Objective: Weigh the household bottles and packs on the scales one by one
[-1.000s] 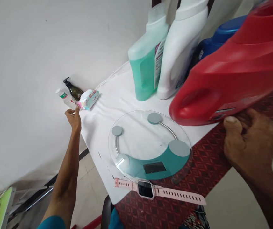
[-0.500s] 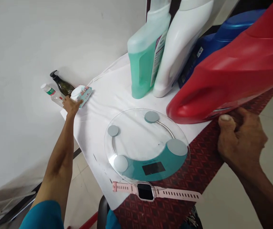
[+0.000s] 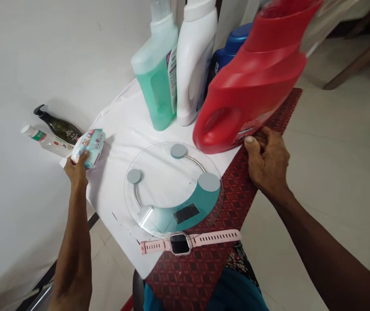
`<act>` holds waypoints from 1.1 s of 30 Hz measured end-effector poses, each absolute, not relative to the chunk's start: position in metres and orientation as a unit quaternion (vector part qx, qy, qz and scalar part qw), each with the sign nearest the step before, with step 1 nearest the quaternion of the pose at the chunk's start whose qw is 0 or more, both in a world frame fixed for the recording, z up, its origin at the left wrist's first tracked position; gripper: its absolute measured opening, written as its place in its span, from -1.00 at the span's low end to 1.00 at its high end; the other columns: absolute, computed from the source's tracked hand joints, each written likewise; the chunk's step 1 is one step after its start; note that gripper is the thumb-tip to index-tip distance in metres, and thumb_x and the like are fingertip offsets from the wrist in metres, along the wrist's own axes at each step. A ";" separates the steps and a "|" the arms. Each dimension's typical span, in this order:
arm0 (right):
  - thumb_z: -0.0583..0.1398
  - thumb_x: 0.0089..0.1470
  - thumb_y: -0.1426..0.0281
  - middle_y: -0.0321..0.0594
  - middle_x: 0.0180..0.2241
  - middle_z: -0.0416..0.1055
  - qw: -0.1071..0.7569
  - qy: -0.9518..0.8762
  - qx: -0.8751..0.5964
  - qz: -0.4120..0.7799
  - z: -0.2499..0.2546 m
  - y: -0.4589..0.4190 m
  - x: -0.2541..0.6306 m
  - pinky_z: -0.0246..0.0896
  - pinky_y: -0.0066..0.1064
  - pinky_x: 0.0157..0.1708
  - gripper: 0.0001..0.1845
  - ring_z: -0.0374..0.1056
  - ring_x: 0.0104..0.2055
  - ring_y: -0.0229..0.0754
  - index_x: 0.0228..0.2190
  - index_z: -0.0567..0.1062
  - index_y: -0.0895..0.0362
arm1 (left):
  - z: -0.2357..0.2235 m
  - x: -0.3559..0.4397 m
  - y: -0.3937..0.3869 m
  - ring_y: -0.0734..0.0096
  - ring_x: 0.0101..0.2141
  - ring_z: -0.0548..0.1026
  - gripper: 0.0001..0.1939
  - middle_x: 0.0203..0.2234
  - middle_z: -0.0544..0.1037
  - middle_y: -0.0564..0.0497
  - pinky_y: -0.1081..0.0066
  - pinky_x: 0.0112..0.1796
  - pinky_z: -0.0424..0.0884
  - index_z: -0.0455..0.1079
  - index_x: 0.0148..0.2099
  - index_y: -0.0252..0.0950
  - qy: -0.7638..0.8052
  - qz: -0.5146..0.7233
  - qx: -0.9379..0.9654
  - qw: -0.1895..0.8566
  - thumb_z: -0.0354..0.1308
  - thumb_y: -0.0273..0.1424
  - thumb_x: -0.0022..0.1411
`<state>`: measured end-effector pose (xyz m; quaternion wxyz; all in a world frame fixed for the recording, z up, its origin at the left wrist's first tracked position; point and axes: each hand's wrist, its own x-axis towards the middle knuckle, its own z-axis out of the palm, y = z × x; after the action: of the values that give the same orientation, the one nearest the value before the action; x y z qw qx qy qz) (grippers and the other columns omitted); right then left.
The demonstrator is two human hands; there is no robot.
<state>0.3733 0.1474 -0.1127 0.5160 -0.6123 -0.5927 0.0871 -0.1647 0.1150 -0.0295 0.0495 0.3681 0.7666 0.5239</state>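
Observation:
My left hand [image 3: 77, 169] is closed round the near end of a light-blue pack of wet wipes [image 3: 94, 144], thumb on top. The pack is tilted at the far left corner of the table. Just behind it are a dark pump bottle [image 3: 62, 128] and a clear plastic bottle with a white cap [image 3: 49, 141]. My right hand [image 3: 269, 164] is curled at the table's right edge, against the lower side of a big red detergent bottle [image 3: 236, 95]. Its inner fingers are partly hidden, and I cannot make out what they grip.
A round glass bathroom scale [image 3: 159, 172] lies mid-table, with a pink smartwatch [image 3: 180, 244] along its near edge. A green liquid bottle [image 3: 155, 95], a white bottle [image 3: 193, 65] and a blue bottle [image 3: 233, 43] stand behind. White cloth [image 3: 107, 190] covers part of the red patterned tabletop [image 3: 188, 280].
My left hand has taken hold of the wipes pack and tipped it up, with its printed side now showing. The view has shifted; my right hand remains beside the red bottle.

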 end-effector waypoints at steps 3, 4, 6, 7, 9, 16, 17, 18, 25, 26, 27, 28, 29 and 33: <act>0.12 0.35 -0.10 0.16 0.13 0.56 0.522 -0.593 -0.604 0.103 -0.112 0.146 0.373 0.46 0.20 0.21 -0.33 0.56 0.17 0.19 0.21 0.45 0.13 | -0.021 -0.137 0.079 0.36 -0.33 0.49 -0.44 -0.27 0.54 0.01 0.38 -0.34 0.51 0.48 -0.06 -0.27 0.719 0.577 0.368 0.122 0.40 -0.02 -0.01; 0.13 0.35 -0.10 0.14 0.13 0.56 0.524 -0.593 -0.603 0.103 -0.112 0.146 0.373 0.45 0.20 0.21 -0.34 0.55 0.17 0.18 0.20 0.45 0.12 | -0.015 -0.125 0.067 0.38 -0.32 0.49 -0.44 -0.24 0.56 0.00 0.41 -0.33 0.50 0.50 -0.06 -0.27 0.693 0.591 0.384 0.147 0.44 -0.05 -0.02; 0.12 0.36 -0.10 0.11 0.12 0.56 0.526 -0.594 -0.601 0.100 -0.113 0.146 0.373 0.44 0.21 0.22 -0.35 0.55 0.18 0.18 0.20 0.44 0.10 | -0.003 -0.097 0.044 0.37 -0.29 0.53 -0.47 -0.19 0.60 0.00 0.44 -0.31 0.50 0.55 -0.05 -0.26 0.654 0.594 0.431 0.186 0.49 -0.10 -0.01; 0.11 0.36 -0.10 0.11 0.12 0.56 0.525 -0.594 -0.602 0.098 -0.114 0.146 0.372 0.44 0.22 0.22 -0.36 0.55 0.17 0.18 0.21 0.43 0.09 | 0.003 -0.081 0.034 0.35 -0.28 0.54 -0.48 -0.20 0.61 0.00 0.44 -0.31 0.50 0.56 -0.04 -0.26 0.646 0.579 0.454 0.203 0.51 -0.12 0.00; 0.10 0.37 -0.10 0.11 0.11 0.56 0.523 -0.594 -0.604 0.095 -0.114 0.147 0.372 0.44 0.22 0.22 -0.36 0.54 0.17 0.18 0.21 0.42 0.10 | 0.012 -0.048 0.017 0.31 -0.29 0.56 -0.48 -0.24 0.61 0.01 0.43 -0.34 0.51 0.56 -0.03 -0.26 0.643 0.529 0.502 0.232 0.54 -0.14 0.01; 0.09 0.36 -0.14 0.20 0.14 0.54 0.526 -0.590 -0.603 0.105 -0.113 0.147 0.371 0.44 0.20 0.21 -0.28 0.54 0.17 0.18 0.20 0.42 0.18 | -0.002 0.027 0.007 0.11 -0.02 0.63 -0.45 -0.01 0.65 -0.11 0.14 -0.01 0.61 0.50 0.16 -0.21 0.571 0.354 0.710 0.210 0.49 -0.17 0.19; 0.09 0.36 -0.15 0.19 0.14 0.55 0.529 -0.588 -0.603 0.106 -0.113 0.147 0.371 0.44 0.22 0.21 -0.28 0.54 0.17 0.19 0.20 0.43 0.18 | -0.004 0.028 0.007 0.07 0.04 0.62 -0.42 0.05 0.63 -0.14 0.09 0.05 0.60 0.47 0.21 -0.19 0.564 0.338 0.727 0.198 0.48 -0.16 0.22; 0.08 0.37 -0.16 0.18 0.14 0.54 0.533 -0.584 -0.602 0.108 -0.113 0.147 0.370 0.43 0.23 0.21 -0.28 0.54 0.17 0.19 0.19 0.44 0.16 | -0.005 0.027 0.008 0.01 0.11 0.60 -0.35 0.11 0.60 -0.17 0.02 0.10 0.59 0.44 0.28 -0.15 0.560 0.323 0.739 0.189 0.48 -0.13 0.21; 0.06 0.38 -0.17 0.10 0.19 0.53 0.553 -0.563 -0.599 0.136 -0.108 0.145 0.368 0.41 0.35 0.21 -0.35 0.51 0.21 0.22 0.20 0.44 0.00 | 0.009 0.019 0.002 -0.30 0.38 0.36 0.30 0.41 0.35 -0.22 -0.27 0.31 0.44 0.10 0.59 0.16 0.554 0.291 0.766 0.147 0.64 0.05 -0.10; 0.06 0.39 -0.16 0.10 0.19 0.53 0.555 -0.560 -0.599 0.138 -0.106 0.144 0.368 0.42 0.34 0.20 -0.36 0.51 0.21 0.22 0.21 0.43 -0.01 | 0.010 0.022 0.003 -0.29 0.37 0.37 0.26 0.39 0.37 -0.21 -0.27 0.29 0.46 0.13 0.58 0.16 0.555 0.291 0.767 0.139 0.64 0.05 -0.08; 0.05 0.40 -0.16 0.10 0.19 0.53 0.558 -0.557 -0.599 0.140 -0.105 0.143 0.368 0.44 0.33 0.20 -0.37 0.51 0.22 0.21 0.22 0.42 -0.02 | 0.010 0.026 0.004 -0.28 0.34 0.41 0.19 0.36 0.42 -0.20 -0.25 0.26 0.48 0.18 0.56 0.15 0.559 0.289 0.766 0.131 0.62 0.04 -0.04; 0.04 0.41 -0.15 0.10 0.19 0.53 0.561 -0.553 -0.600 0.142 -0.104 0.142 0.368 0.45 0.31 0.19 -0.37 0.51 0.23 0.20 0.22 0.42 -0.02 | 0.010 0.031 0.006 -0.26 0.29 0.46 0.11 0.31 0.47 -0.20 -0.24 0.23 0.51 0.25 0.52 0.12 0.564 0.285 0.765 0.125 0.61 0.04 -0.01; 0.03 0.41 -0.15 0.10 0.18 0.54 0.563 -0.547 -0.602 0.143 -0.103 0.142 0.368 0.45 0.29 0.19 -0.37 0.50 0.24 0.20 0.23 0.42 -0.02 | 0.010 0.035 0.009 -0.23 0.23 0.51 0.02 0.25 0.53 -0.19 -0.21 0.18 0.55 0.32 0.48 0.09 0.570 0.281 0.762 0.125 0.59 0.03 0.03; 0.00 0.42 -0.17 0.09 0.19 0.53 0.572 -0.534 -0.605 0.147 -0.102 0.141 0.368 0.45 0.24 0.22 -0.35 0.48 0.27 0.18 0.22 0.42 -0.01 | 0.009 0.047 0.016 -0.12 0.03 0.63 -0.27 0.05 0.65 -0.13 -0.09 0.01 0.64 0.49 0.28 0.01 0.587 0.276 0.749 0.136 0.54 0.01 0.11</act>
<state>0.3680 0.1411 -0.1023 0.5721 -0.6053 -0.5336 0.1470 0.0465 0.0157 0.0093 0.1362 0.7487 0.5874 0.2755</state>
